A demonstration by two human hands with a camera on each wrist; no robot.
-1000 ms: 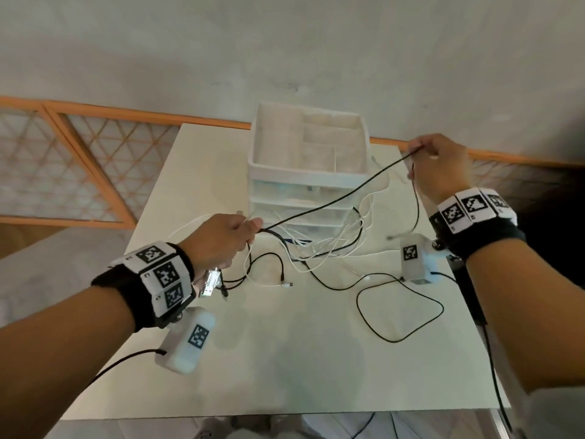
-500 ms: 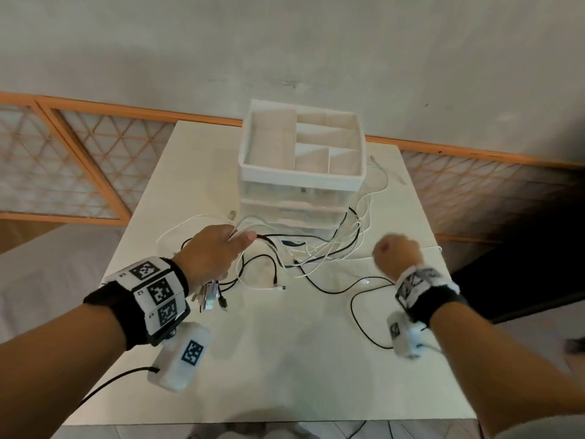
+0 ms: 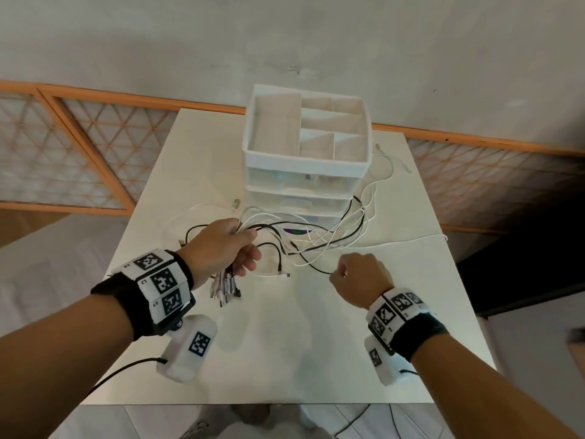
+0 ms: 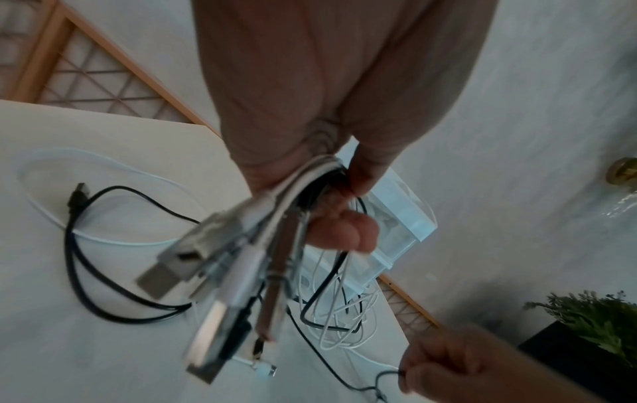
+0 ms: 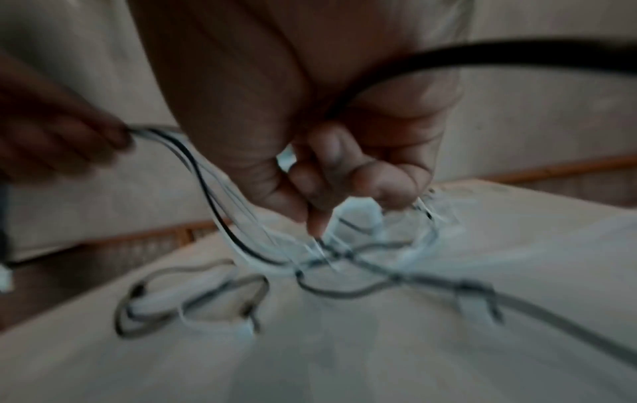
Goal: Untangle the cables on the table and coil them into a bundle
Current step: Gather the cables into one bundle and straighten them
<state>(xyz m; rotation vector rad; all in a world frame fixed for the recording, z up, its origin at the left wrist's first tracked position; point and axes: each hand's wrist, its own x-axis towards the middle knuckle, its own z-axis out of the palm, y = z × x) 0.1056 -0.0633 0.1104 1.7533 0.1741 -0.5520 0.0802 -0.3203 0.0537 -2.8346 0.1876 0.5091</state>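
Note:
A tangle of black and white cables (image 3: 332,236) lies on the white table (image 3: 285,350) in front of a drawer unit. My left hand (image 3: 248,248) grips a bundle of several cables near their ends, and their USB plugs (image 3: 226,288) hang below the fist. The left wrist view shows those plugs (image 4: 179,261) under the curled fingers (image 4: 344,231). My right hand (image 3: 340,274) hovers low to the right and pinches a thin black cable (image 3: 311,266) that runs back into the tangle. The right wrist view is blurred, with the fingers (image 5: 344,174) curled over the strands.
A white drawer unit (image 3: 305,172) with open top compartments stands at the back centre. One white cable (image 3: 411,240) trails toward the table's right edge. An orange lattice railing (image 3: 79,144) runs behind the table. A plant (image 4: 592,316) stands off to the right.
My right hand has dropped from high at the back right to low over the table front, and the black cable it held taut now lies slack. The left hand keeps its grip.

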